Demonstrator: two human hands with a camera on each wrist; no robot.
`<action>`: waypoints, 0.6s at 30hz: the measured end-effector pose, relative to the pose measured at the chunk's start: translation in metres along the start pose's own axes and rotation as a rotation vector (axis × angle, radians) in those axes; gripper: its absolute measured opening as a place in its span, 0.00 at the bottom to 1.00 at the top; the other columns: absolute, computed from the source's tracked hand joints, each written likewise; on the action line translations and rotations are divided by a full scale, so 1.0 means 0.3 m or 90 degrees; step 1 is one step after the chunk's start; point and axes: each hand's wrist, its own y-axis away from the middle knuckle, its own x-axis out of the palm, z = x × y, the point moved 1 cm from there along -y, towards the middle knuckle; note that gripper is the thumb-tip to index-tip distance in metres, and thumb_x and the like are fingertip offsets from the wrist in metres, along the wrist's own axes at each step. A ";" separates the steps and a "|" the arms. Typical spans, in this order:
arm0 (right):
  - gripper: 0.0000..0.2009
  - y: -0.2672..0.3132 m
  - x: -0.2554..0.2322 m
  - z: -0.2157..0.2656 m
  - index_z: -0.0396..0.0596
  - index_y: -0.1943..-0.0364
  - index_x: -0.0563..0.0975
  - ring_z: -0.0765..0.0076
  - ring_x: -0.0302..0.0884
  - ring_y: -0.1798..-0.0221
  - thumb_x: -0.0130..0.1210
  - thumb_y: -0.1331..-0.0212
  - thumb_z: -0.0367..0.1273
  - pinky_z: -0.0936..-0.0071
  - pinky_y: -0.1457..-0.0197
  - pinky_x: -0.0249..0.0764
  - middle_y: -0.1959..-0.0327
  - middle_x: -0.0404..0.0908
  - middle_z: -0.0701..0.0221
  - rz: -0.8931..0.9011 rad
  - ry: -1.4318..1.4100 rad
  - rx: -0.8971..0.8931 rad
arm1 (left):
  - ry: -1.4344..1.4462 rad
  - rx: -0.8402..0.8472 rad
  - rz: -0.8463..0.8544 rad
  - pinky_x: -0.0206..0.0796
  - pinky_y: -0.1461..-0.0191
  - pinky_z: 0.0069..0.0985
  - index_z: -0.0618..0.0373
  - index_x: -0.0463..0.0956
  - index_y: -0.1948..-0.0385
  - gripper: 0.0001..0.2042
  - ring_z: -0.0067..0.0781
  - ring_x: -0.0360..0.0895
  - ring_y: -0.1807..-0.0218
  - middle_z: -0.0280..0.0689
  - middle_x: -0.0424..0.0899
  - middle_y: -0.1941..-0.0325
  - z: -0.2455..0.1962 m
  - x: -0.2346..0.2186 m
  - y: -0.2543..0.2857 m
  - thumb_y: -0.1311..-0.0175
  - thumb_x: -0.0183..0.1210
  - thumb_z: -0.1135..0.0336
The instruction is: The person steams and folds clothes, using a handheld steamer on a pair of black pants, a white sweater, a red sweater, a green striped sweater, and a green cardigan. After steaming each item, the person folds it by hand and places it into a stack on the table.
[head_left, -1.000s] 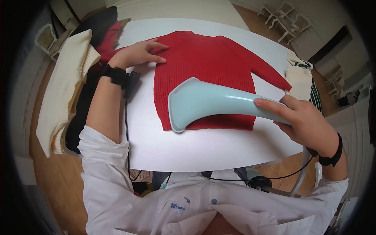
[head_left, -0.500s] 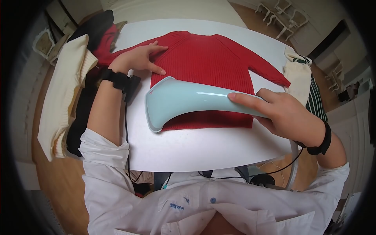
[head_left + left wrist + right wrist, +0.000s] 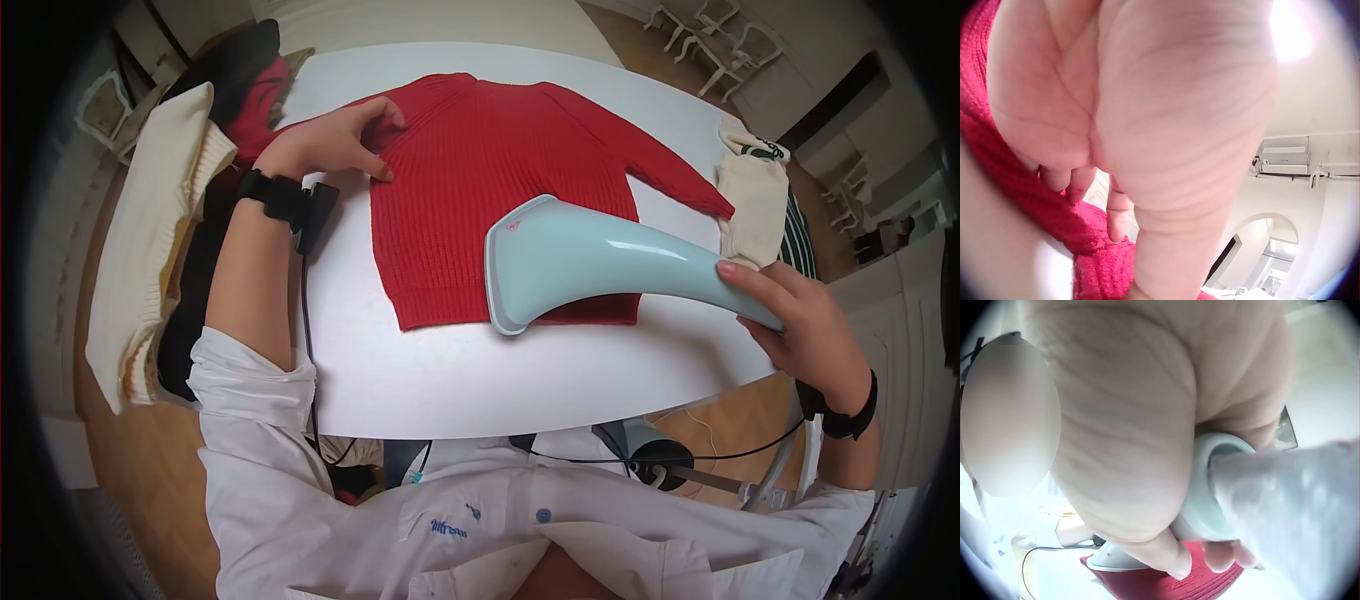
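Note:
A red ribbed sweater [image 3: 500,150] lies spread on a white table, its sleeves out to both sides. My right hand [image 3: 815,325] grips the handle of a pale blue garment steamer [image 3: 610,260], whose wide head faces left over the sweater's lower half. In the right wrist view, a pale hose [image 3: 1291,512] runs into the handle's end. At the sweater's left side, my left hand [image 3: 330,140] rests by the shoulder and sleeve, thumb spread from the fingers. The left wrist view shows those fingertips [image 3: 1119,228] at the red knit [image 3: 1100,269].
A folded cream knit [image 3: 155,240] and dark clothes [image 3: 200,270] hang over the table's left edge. Cream and green-striped garments [image 3: 755,210] lie at its right edge. Black cables [image 3: 308,350] trail from the wrist bands, and a dark round object [image 3: 665,465] stands below the front edge.
The steamer swept left over the sweater's lower half, then back right past its earlier place. My left hand stays at the sweater's left shoulder, shifting slightly.

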 end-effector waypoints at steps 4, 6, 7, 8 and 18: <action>0.41 0.008 -0.005 0.010 0.68 0.28 0.74 0.55 0.82 0.64 0.67 0.49 0.18 0.64 0.59 0.80 0.65 0.80 0.64 -0.051 0.021 -0.020 | 0.038 0.041 -0.003 0.69 0.44 0.30 0.49 0.73 0.46 0.26 0.32 0.75 0.52 0.35 0.79 0.51 0.023 0.000 -0.010 0.49 0.71 0.72; 0.40 -0.010 0.014 0.017 0.65 0.28 0.73 0.55 0.82 0.63 0.66 0.48 0.18 0.63 0.57 0.79 0.63 0.80 0.63 -0.120 -0.042 0.018 | 0.029 -0.006 -0.028 0.70 0.46 0.30 0.49 0.72 0.47 0.25 0.32 0.74 0.54 0.36 0.79 0.56 0.025 -0.010 -0.008 0.50 0.66 0.76; 0.39 -0.018 0.022 0.019 0.65 0.28 0.73 0.55 0.82 0.63 0.66 0.47 0.18 0.63 0.57 0.79 0.62 0.79 0.62 -0.144 -0.063 0.030 | 0.029 -0.006 -0.029 0.70 0.46 0.30 0.49 0.72 0.47 0.25 0.32 0.74 0.54 0.36 0.79 0.56 0.025 -0.014 -0.009 0.50 0.66 0.76; 0.39 -0.027 0.029 0.015 0.63 0.28 0.72 0.55 0.82 0.62 0.65 0.46 0.18 0.62 0.56 0.79 0.60 0.79 0.62 -0.127 -0.077 0.042 | 0.002 0.006 -0.036 0.70 0.46 0.31 0.49 0.73 0.49 0.23 0.33 0.75 0.55 0.36 0.79 0.58 0.023 -0.018 -0.008 0.49 0.66 0.76; 0.37 -0.303 0.066 0.040 0.65 0.26 0.69 0.47 0.83 0.59 0.64 0.41 0.22 0.58 0.53 0.81 0.56 0.80 0.57 -0.099 -0.083 -0.014 | 0.009 -0.038 0.007 0.64 0.25 0.32 0.48 0.77 0.39 0.31 0.36 0.74 0.33 0.38 0.79 0.34 -0.053 -0.014 0.022 0.50 0.71 0.68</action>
